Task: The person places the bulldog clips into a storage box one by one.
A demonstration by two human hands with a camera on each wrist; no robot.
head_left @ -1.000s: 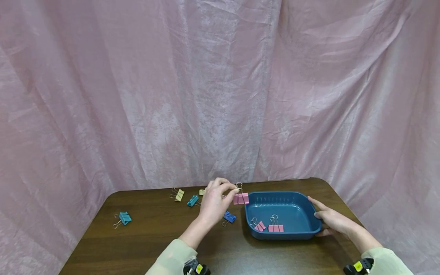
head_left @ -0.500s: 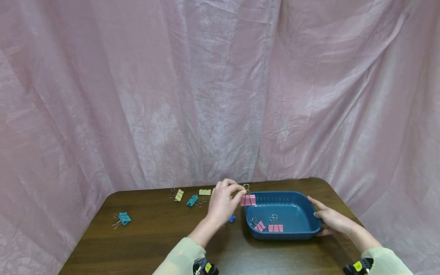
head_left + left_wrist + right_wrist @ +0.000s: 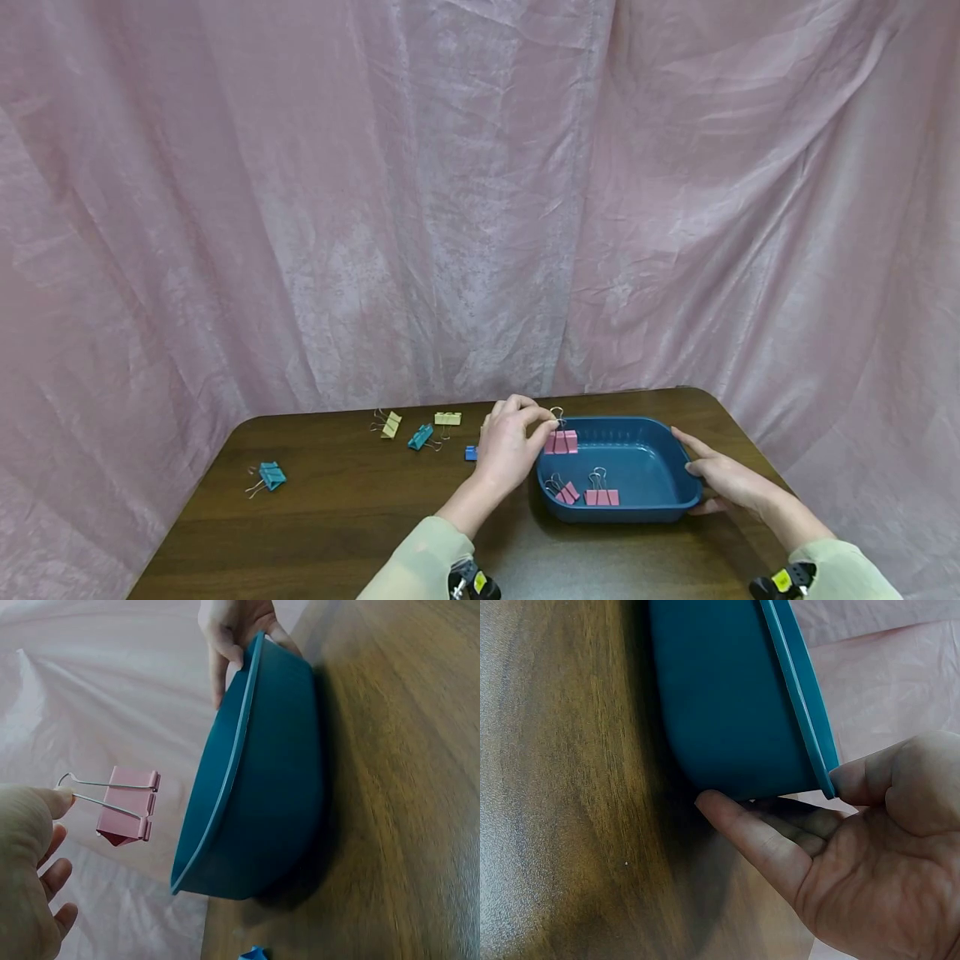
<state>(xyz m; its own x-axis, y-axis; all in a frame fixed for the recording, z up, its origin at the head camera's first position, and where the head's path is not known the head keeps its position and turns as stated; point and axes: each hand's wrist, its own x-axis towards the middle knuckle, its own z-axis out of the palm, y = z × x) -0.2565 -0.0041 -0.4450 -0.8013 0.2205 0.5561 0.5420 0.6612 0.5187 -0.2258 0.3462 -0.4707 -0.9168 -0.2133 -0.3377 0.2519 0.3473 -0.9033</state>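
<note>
A pink binder clip point(image 3: 561, 442) hangs by its wire handle from the thumb and finger of my left hand point(image 3: 510, 442). It is over the left side of a blue rectangular tray point(image 3: 618, 515). In the left wrist view, the clip point(image 3: 129, 806) is held above the rim, its jaws pointing away from the palm. My right hand point(image 3: 727, 479) grips the tray's right end. In the right wrist view the thumb of this hand point(image 3: 885, 847) lies at the rim, the other fingers against the outer wall. Two more pink binder clips point(image 3: 602, 497) lie inside the tray near its front wall.
Left of the tray, a blue binder clip point(image 3: 471, 453) is partly hidden behind my left hand. Further left lie two yellow clips point(image 3: 447, 419) and two teal clips point(image 3: 421, 437) on the brown wooden table point(image 3: 337, 517). A pink curtain point(image 3: 450, 208) hangs behind the table.
My left hand has moved right with the pink binder clip, from beside the tray's left edge to over its inside. My right hand and the tray have stayed in place.
</note>
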